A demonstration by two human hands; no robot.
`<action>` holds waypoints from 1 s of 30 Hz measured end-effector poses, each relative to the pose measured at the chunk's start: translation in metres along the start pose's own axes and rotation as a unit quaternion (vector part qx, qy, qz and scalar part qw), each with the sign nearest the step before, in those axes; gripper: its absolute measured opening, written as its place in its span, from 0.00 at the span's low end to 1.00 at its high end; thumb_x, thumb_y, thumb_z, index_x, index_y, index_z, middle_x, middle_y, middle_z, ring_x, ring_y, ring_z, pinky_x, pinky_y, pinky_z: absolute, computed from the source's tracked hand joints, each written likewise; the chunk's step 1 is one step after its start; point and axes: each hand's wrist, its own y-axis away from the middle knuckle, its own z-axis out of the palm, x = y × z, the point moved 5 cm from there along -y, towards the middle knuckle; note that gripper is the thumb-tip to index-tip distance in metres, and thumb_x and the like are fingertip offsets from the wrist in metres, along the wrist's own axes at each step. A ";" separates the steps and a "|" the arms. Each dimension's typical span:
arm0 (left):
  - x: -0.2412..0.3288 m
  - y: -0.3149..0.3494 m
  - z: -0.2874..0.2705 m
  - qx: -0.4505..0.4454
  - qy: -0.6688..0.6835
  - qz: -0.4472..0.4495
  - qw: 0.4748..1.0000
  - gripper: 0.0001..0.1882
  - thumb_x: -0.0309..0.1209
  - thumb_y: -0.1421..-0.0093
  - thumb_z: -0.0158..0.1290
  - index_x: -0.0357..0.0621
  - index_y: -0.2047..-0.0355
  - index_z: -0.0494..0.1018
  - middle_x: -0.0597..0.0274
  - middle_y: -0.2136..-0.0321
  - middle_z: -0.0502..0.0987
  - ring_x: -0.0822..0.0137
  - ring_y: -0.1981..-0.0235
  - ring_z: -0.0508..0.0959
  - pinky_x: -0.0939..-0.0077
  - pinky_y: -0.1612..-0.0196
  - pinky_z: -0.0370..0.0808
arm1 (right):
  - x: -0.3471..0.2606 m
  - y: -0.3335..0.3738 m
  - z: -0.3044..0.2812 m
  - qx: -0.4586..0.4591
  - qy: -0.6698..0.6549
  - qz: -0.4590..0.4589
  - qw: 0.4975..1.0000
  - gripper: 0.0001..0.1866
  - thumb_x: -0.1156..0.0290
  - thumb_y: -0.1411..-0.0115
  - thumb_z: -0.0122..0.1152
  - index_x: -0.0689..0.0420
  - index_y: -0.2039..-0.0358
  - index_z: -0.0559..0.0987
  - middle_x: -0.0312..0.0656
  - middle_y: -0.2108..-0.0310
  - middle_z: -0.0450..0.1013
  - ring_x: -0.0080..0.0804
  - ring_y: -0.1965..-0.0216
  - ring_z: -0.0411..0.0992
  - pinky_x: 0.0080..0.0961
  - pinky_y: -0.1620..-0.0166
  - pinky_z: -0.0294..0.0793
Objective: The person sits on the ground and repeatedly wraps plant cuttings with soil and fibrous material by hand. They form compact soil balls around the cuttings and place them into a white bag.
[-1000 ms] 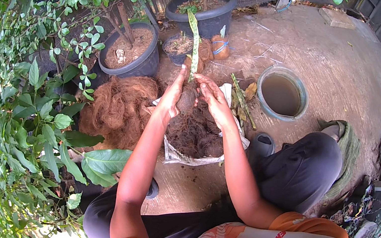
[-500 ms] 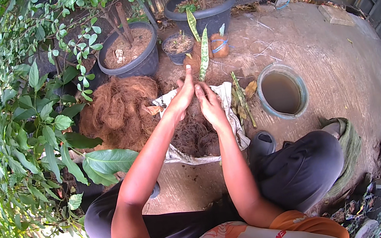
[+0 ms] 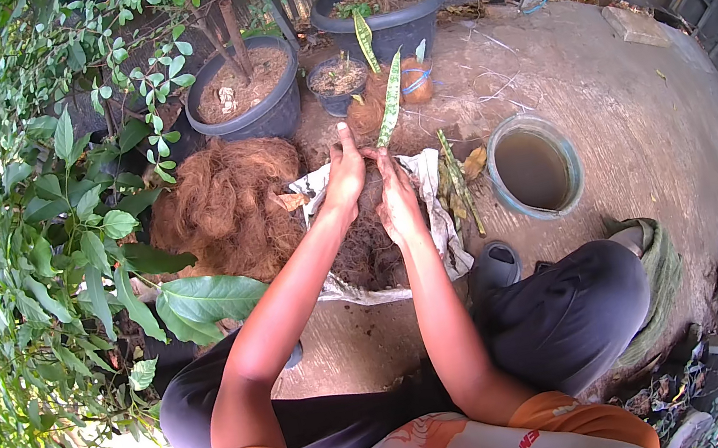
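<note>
My left hand [image 3: 345, 173] and my right hand [image 3: 397, 200] are close together over a white sack [image 3: 453, 251] with dark, fibrous root-like stuff [image 3: 360, 257] in it. A mottled green snake plant leaf [image 3: 392, 103] stands upright from between my fingertips, its base hidden by them. My right fingers curl at that base. The left thumb points up while the other left fingers bend inward, partly hidden. Beyond the hands is a second snake plant leaf [image 3: 365, 41], beside a brown fibre-wrapped bundle tied with blue string [image 3: 417, 84].
Left of the sack lies a heap of brown coconut fibre [image 3: 227, 203]. Cut green stems [image 3: 461, 183] and a round tub of murky water [image 3: 533, 171] are to the right. Potted plants in black pots [image 3: 251, 119] stand behind, and leafy branches [image 3: 48, 238] crowd the left side.
My hands, pressed nearly palm to palm before, have parted a little, the left one drawing back and turning its thumb up. The leaf has shifted slightly to the right.
</note>
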 end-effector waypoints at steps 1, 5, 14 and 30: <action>0.002 0.002 0.002 0.010 0.015 0.008 1.000 0.51 0.69 0.39 0.26 0.32 0.34 0.47 0.42 0.36 0.56 0.54 0.34 0.54 0.60 0.35 0.51 | 0.000 0.001 0.002 0.006 0.011 0.005 1.000 0.26 0.55 0.32 0.49 0.62 0.42 0.66 0.41 0.46 0.67 0.19 0.53 0.63 0.16 0.56 0.60; 0.027 0.020 0.016 -0.094 0.139 -0.005 0.986 0.48 0.69 0.39 0.27 0.35 0.40 0.60 0.45 0.37 0.59 0.54 0.34 0.54 0.57 0.34 0.52 | -0.002 -0.008 -0.005 0.015 0.018 -0.063 0.998 0.19 0.57 0.30 0.43 0.57 0.49 0.73 0.35 0.56 0.72 0.16 0.67 0.70 0.18 0.69 0.70; 0.085 0.041 -0.012 -0.054 -0.215 0.400 0.890 0.27 0.48 0.33 0.40 0.35 0.50 0.68 0.43 0.52 0.72 0.50 0.46 0.70 0.59 0.43 0.64 | -0.028 -0.005 -0.001 -0.085 -0.169 -0.010 0.982 0.17 0.65 0.33 0.46 0.52 0.45 0.71 0.36 0.47 0.66 0.23 0.49 0.66 0.25 0.49 0.68; 0.049 0.080 0.027 -0.024 -0.278 0.709 0.647 0.15 0.31 0.50 0.60 0.38 0.63 0.75 0.53 0.61 0.77 0.53 0.56 0.76 0.57 0.47 0.70 | -0.024 0.002 0.006 -0.215 -0.349 0.004 0.912 0.25 0.56 0.29 0.36 0.63 0.42 0.66 0.41 0.48 0.69 0.33 0.45 0.67 0.30 0.38 0.63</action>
